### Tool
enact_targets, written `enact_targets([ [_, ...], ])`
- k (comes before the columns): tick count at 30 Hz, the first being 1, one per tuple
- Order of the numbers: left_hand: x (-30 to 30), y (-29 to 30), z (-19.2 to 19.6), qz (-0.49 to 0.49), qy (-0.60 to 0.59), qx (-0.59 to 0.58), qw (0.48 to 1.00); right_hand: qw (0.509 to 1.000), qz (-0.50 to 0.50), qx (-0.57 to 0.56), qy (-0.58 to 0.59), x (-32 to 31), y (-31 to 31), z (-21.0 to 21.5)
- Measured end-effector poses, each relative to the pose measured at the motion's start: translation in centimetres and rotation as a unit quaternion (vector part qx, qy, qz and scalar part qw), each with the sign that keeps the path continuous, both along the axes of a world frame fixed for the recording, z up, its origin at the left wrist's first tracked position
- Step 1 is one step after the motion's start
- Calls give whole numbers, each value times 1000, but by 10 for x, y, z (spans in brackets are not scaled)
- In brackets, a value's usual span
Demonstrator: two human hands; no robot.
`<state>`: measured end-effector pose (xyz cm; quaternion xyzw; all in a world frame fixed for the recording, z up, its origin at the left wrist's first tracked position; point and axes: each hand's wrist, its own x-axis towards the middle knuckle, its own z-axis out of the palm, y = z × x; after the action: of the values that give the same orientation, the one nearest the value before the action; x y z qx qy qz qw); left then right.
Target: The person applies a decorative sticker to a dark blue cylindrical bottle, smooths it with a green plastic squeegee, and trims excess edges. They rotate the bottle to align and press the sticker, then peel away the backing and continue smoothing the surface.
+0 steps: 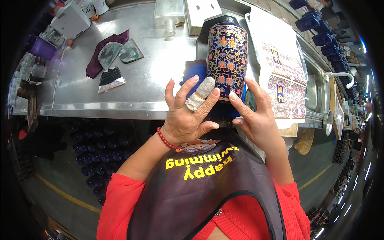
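Yellow lettering (203, 159) on dark apron (188, 204), characters (280, 89) on sheets (276, 48)

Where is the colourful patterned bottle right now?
In the head view, the bottle is a little right of centre, near the top, just beyond the left hand and right hand, with printed sheets to its right.
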<state>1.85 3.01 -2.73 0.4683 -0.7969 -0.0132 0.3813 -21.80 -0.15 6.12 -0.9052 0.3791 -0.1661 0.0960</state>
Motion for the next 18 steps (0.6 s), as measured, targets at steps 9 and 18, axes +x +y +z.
enact_targets([
  [9,1,-2,1,-10,29,11,999,1000,3,8,-12,2,-3,5],
  [18,-3,-7,2,-10,57,31,998,1000,-23,7,1,7,-9,8],
])
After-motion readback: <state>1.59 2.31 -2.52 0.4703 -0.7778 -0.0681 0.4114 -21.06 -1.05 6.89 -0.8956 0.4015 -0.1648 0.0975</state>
